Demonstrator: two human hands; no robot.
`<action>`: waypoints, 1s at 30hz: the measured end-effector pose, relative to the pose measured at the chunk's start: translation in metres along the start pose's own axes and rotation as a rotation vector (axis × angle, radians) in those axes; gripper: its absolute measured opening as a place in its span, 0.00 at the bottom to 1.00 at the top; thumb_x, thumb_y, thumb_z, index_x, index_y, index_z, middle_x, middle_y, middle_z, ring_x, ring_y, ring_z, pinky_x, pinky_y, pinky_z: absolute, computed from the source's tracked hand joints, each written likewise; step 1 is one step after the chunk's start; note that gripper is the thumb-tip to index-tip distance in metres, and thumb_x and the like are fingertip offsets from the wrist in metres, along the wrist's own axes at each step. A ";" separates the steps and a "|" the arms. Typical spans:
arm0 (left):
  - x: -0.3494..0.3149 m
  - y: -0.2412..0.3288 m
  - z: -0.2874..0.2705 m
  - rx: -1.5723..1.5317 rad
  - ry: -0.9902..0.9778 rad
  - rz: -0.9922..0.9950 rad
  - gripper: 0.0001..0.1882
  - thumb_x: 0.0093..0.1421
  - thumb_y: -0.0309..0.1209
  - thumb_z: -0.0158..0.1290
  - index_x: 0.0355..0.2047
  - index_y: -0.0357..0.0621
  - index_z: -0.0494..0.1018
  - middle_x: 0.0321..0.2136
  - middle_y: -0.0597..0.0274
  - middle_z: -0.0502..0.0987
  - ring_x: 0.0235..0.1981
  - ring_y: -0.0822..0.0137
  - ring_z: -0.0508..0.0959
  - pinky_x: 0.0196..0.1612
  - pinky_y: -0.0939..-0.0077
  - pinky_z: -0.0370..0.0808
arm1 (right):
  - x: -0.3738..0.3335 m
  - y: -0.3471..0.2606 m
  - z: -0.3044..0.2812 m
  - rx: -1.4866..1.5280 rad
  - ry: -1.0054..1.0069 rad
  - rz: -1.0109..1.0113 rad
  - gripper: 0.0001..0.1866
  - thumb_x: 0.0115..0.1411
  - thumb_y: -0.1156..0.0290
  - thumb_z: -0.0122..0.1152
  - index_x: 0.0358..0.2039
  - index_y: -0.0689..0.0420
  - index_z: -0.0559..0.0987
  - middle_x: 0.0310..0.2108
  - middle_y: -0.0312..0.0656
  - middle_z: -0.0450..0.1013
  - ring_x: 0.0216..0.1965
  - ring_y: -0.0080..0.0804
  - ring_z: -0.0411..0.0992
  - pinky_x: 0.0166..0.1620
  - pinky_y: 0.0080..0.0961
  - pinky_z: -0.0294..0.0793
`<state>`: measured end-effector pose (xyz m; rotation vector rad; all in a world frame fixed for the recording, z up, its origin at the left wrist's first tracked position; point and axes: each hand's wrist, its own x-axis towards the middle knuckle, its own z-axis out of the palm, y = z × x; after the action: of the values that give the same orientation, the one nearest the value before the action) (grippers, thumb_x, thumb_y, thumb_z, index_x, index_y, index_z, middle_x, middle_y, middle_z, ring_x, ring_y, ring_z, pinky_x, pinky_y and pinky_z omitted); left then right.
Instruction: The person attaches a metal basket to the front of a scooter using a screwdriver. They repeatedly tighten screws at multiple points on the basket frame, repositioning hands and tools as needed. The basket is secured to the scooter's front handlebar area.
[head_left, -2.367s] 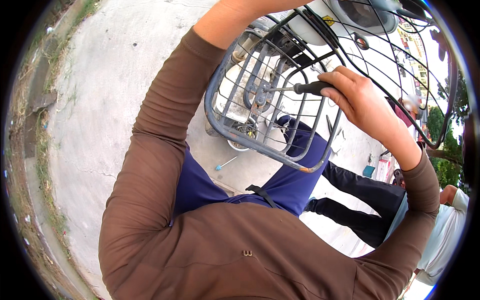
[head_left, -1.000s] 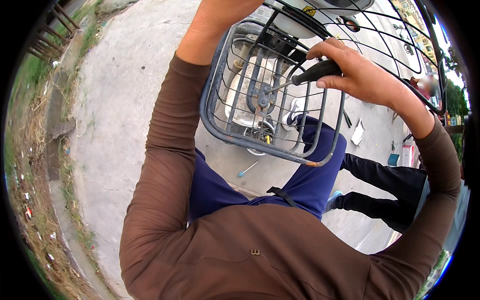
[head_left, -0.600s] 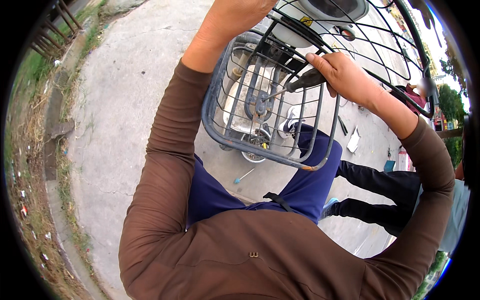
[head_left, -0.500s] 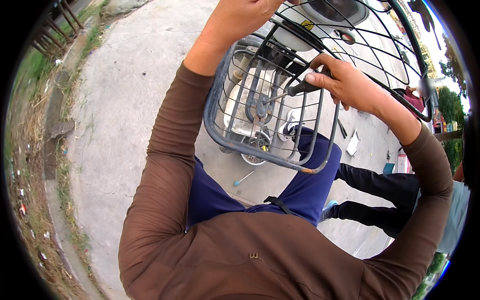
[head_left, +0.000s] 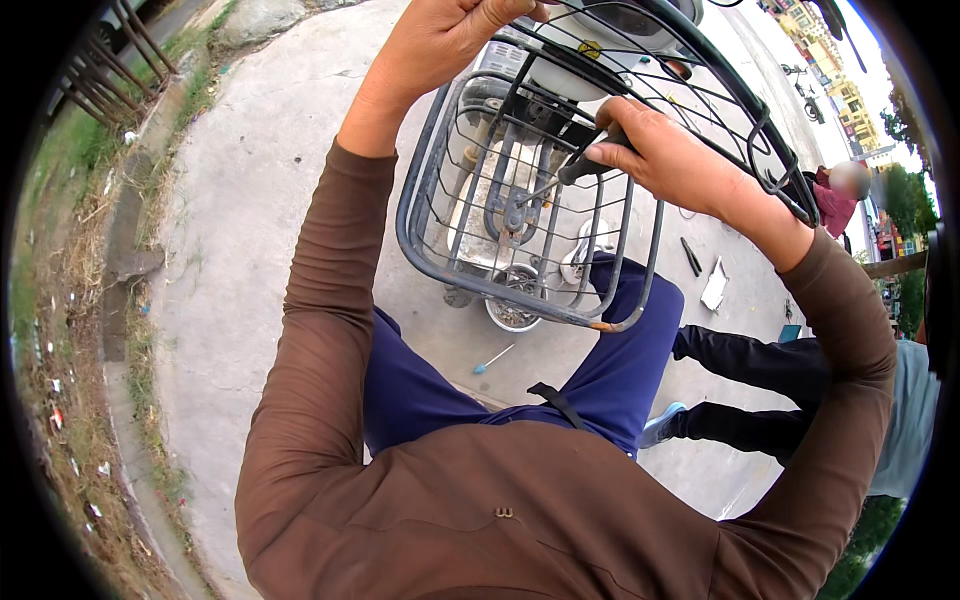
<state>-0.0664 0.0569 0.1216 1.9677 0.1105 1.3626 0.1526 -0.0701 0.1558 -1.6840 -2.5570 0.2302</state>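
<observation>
My right hand (head_left: 650, 160) is closed round the dark handle of a screwdriver (head_left: 598, 163). The screwdriver's shaft slants down-left to a bolted bracket (head_left: 515, 212) on a grey metal rack (head_left: 425, 262). Rust shows at the rack's near right corner. Above it leans a black wire basket (head_left: 735, 90), close over my right hand. At the top edge, my left hand (head_left: 450, 40) has its fingers closed by the basket's near side. What they pinch is partly cut off by the frame and cannot be made out.
Below the rack stands a white bowl of small metal parts (head_left: 513, 318). A blue-handled screwdriver (head_left: 492, 360) lies on the concrete ground. Pliers (head_left: 691, 257) and a torn white piece (head_left: 714, 285) lie to the right. A person in black trousers (head_left: 750, 360) is close at my right.
The rack, basket and both hands sit a little farther left in view. The screwdriver stays at the bracket in my right hand, and my left hand keeps its closed fingers by the basket.
</observation>
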 end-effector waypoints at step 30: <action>-0.181 0.097 0.126 1.063 -0.131 -0.023 0.18 0.35 0.41 0.60 0.27 0.52 0.70 0.21 0.73 0.66 0.29 0.73 0.69 0.45 0.73 0.60 | 0.006 0.027 0.007 -0.168 0.048 -0.499 0.12 0.62 0.65 0.53 0.39 0.60 0.69 0.32 0.48 0.68 0.27 0.43 0.71 0.33 0.38 0.69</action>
<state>-0.0707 -0.1600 0.0173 2.8692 0.9536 1.2530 0.1739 -0.0545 0.1441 -1.0141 -2.9151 -0.0575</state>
